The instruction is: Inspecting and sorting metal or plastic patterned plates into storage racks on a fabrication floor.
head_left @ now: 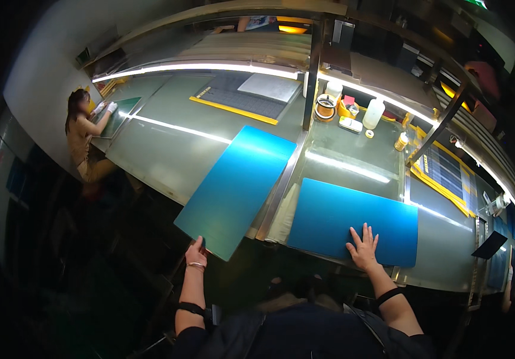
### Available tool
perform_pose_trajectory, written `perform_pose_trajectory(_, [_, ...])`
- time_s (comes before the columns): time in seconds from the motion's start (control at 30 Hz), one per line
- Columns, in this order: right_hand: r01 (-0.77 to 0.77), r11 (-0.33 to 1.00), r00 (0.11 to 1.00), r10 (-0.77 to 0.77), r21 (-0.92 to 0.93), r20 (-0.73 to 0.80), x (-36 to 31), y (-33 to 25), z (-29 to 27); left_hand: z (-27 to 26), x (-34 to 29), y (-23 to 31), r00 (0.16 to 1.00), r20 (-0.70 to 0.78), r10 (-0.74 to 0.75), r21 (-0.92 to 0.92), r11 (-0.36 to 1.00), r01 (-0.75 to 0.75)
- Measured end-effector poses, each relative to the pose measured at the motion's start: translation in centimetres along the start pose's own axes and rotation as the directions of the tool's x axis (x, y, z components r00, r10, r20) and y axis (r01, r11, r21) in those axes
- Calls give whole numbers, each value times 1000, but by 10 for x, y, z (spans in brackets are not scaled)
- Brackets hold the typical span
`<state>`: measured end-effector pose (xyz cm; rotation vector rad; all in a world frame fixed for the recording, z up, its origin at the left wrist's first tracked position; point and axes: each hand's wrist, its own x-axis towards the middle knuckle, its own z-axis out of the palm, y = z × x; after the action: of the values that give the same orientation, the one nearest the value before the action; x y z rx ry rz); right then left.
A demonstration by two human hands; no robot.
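Note:
Two blue rectangular sheets lie in front of me on the workbench. At the near edge of the left sheet, my left hand is closed on the border, with the thumb on top and the other fingers hidden beneath. This sheet reaches diagonally away over the bench and sticks out past its front edge. My right hand rests on the right sheet near its front edge, fingers spread and palm down. A metal strip runs between the two sheets.
On the grey bench, dark panels with yellow edging lie farther back. A white bottle, a wire spool and a small amber bottle stand by an upright post. Far left, a person works with gloved hands on a green panel.

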<state>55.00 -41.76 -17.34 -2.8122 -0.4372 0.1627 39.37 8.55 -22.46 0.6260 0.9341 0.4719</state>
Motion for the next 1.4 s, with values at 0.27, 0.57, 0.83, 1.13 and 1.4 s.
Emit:
perform_pose_trajectory(0.27, [-32,633,988,-97,774,120,16,-62,-48,50,-132,44,729,535,427,444,592,-673])
perform_pose_trajectory(0.57, [-582,-328,813,-241,744,530,-48,-122,-30,68,-158,2,-54,975,-218,-137,-388,-912])
perform_pose_trajectory(0.83, [-523,-392,840,-84,757,537,-71,-96,12,124,-226,-101,262,864,-431,103,-358,-928])
perform_pose_trajectory(1.13, [-465,-487,870,-100,739,482,-104,-77,-1,136,-245,-112,334,834,-438,202,-321,-925])
perform_pose_trajectory(1.4, [-164,-269,958,184,949,218,-127,-31,-4,186,-222,-117,274,685,-675,526,197,-828])
